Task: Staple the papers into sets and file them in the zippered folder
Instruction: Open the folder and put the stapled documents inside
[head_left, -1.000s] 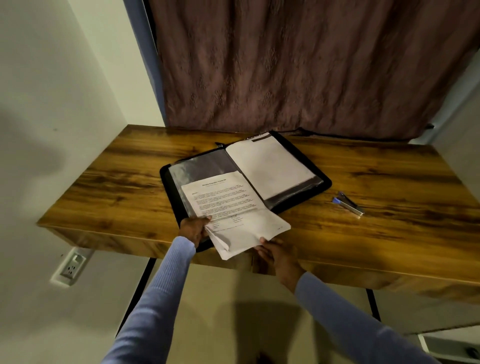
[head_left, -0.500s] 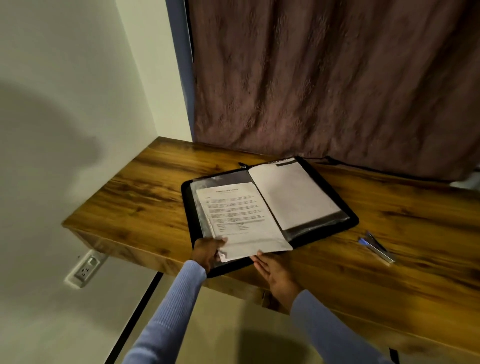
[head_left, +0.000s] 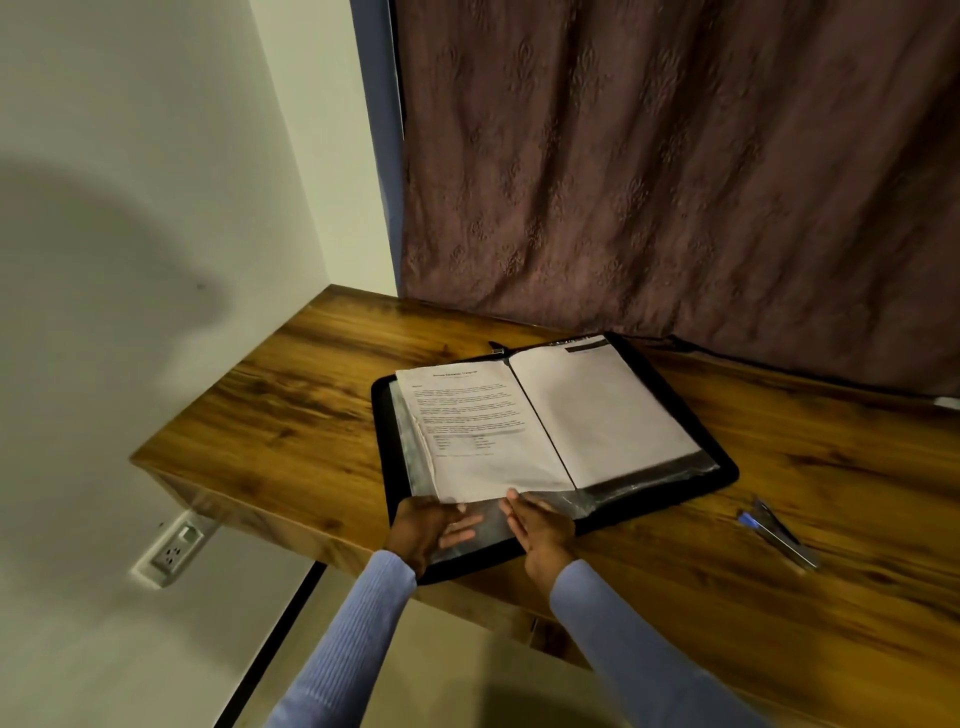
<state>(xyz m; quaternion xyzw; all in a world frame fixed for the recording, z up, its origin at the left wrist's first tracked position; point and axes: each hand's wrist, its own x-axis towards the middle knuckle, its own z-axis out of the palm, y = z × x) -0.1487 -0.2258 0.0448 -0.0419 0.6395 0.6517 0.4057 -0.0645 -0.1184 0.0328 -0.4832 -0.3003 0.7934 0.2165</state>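
Note:
A black zippered folder lies open on the wooden desk. A printed paper set rests on its left half, lined up with the spine. A blank white sheet fills the right half. A clear plastic sleeve shows below the papers. My left hand grips the sleeve's near corner, its fingers visible through the plastic. My right hand is flat, fingertips touching the paper set's lower edge. A blue and silver stapler lies on the desk to the right, apart from both hands.
A dark patterned curtain hangs behind the desk. A white wall closes the left side, with a power outlet below the desk's edge. Bare desk surface stretches to the left and right of the folder.
The paper set has slid away from me, from overhanging the desk's front edge to lying fully on the folder's left half. Both hands followed it to the folder's near edge.

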